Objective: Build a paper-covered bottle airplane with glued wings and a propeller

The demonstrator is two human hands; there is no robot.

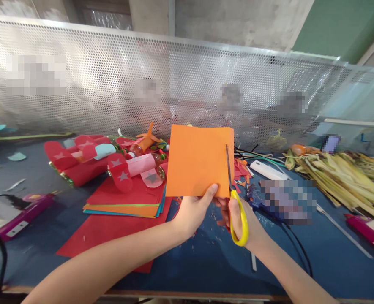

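An orange sheet of paper (199, 160) is held up in front of me above the table. My left hand (195, 211) grips its lower edge, thumb on the near face and fingers behind. In my right hand (245, 221) is a pair of scissors with yellow handles (244, 223); thumb and fingers are around the loops. One dark blade lies over the near face of the paper along its right side, pointing up. The other blade is hidden behind the sheet, and a narrow strip shows to the right of the blade.
Stacked coloured paper (123, 207) and red paper figures with stars (120, 171) lie at left. To the right are a white-handled tool (269, 170), dried husks (342, 179) and a black cable (301, 249). Behind runs a perforated metal screen (110, 84). Magenta power strips (25, 219) flank the table.
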